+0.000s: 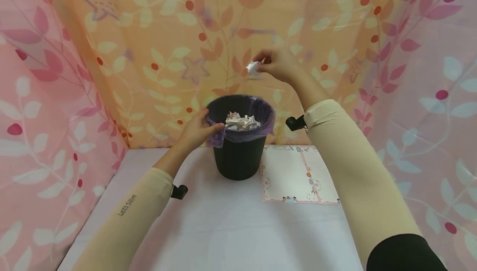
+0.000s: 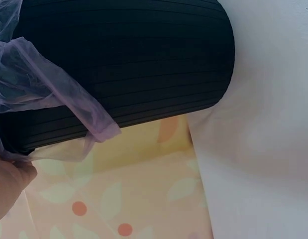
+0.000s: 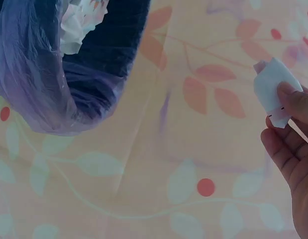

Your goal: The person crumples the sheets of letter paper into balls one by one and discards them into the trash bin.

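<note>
A black trash bin (image 1: 238, 161) stands upright on the white table, lined with a thin purple plastic bag (image 1: 267, 128) folded over its rim. Crumpled white paper (image 1: 242, 122) lies inside. My left hand (image 1: 199, 130) grips the bin's left rim over the bag, its thumb toward the front. In the left wrist view only part of that hand (image 2: 12, 184) shows, at the bag's edge. Above the bin and to its right, my right hand (image 1: 277, 64) pinches a small crumpled piece of paper (image 1: 253, 68) between thumb and fingers. The right wrist view shows this paper (image 3: 275, 89) apart from the bin.
White sheets with decorated pink borders (image 1: 287, 175) lie on the table (image 1: 231, 229) right of the bin, partly behind my right forearm. A patterned orange curtain (image 1: 149, 55) hangs behind, with pink ones at both sides.
</note>
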`<state>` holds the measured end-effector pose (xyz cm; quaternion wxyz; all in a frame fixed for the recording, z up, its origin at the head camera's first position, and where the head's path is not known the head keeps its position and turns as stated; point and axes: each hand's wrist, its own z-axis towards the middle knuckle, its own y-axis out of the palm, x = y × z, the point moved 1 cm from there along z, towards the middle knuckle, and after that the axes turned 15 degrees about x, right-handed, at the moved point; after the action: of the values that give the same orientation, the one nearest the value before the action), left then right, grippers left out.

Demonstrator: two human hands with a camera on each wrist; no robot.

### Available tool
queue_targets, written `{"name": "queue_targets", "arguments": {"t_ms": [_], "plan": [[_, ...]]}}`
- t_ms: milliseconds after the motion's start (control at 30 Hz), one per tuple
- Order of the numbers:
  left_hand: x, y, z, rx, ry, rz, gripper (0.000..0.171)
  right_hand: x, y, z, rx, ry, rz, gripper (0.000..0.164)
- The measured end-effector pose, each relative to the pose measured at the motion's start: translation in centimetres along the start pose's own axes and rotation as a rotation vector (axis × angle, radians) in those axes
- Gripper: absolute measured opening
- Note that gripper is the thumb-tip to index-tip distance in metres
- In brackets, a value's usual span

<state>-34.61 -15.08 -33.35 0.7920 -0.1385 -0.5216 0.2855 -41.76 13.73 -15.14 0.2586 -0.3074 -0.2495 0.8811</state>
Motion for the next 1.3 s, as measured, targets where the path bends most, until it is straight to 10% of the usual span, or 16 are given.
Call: {"name": "queue_targets", "arguments": {"t_ms": [533,1300], "plan": [[0.7,0.7,-0.2,-0.013,-0.003,-0.015,0.102,3.4,2.8,0.8,-0.199,0.03,-0.141,0.021],[0.0,0.9,0.1,-0.004,-0.004,-0.005,0.102,4.0,5.2,0.8,-0.24,0.026,-0.121,0.031]]}}
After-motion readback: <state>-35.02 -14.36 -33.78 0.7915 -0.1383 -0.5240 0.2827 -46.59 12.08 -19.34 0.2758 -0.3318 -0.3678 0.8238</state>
